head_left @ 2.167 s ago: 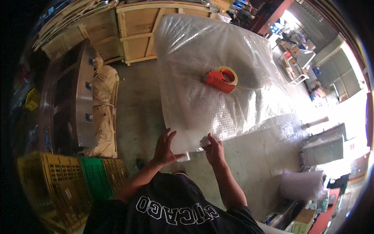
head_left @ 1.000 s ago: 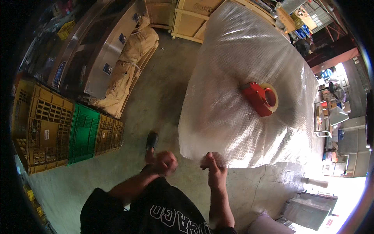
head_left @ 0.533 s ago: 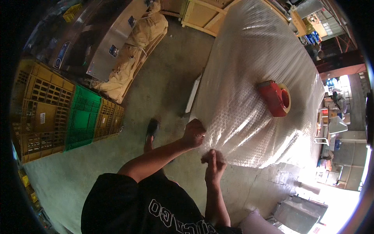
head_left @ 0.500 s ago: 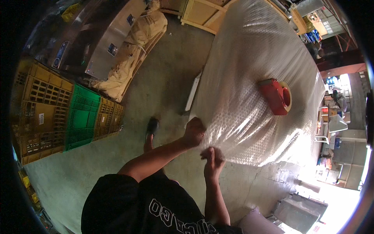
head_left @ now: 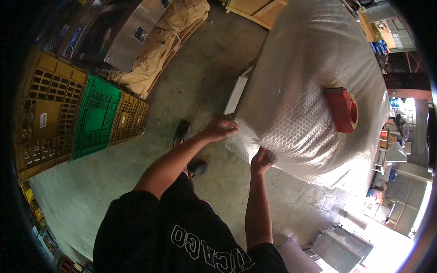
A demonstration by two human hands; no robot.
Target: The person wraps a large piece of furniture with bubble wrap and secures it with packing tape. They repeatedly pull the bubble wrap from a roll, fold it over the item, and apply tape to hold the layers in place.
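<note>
A large block-shaped load is draped in clear bubble wrap (head_left: 291, 104), which hangs over its near edge in creases. My left hand (head_left: 221, 129) is at the near left corner, its fingertips pinched on the edge of the wrap. Just right of it and nearer to me, my right hand (head_left: 262, 160) is closed on a gathered fold of the same sheet. A loose flap of wrap hangs between the two hands. On top of the load, towards the right, lies a red tape dispenser (head_left: 340, 111) with a roll of tape in it. What the wrap covers is hidden.
Yellow and green plastic crates (head_left: 96, 118) stand along the left. Behind them are a stainless steel machine (head_left: 132, 38) and a pallet with tan sheeting (head_left: 148, 68). A white bar (head_left: 236, 94) sticks out low beside the load. A grey-topped table (head_left: 341, 245) stands at lower right.
Both hands have moved farther from me along the wrap's corner and spread apart. A flap of wrap now hangs between them. The view has shifted, and a second shoe shows.
</note>
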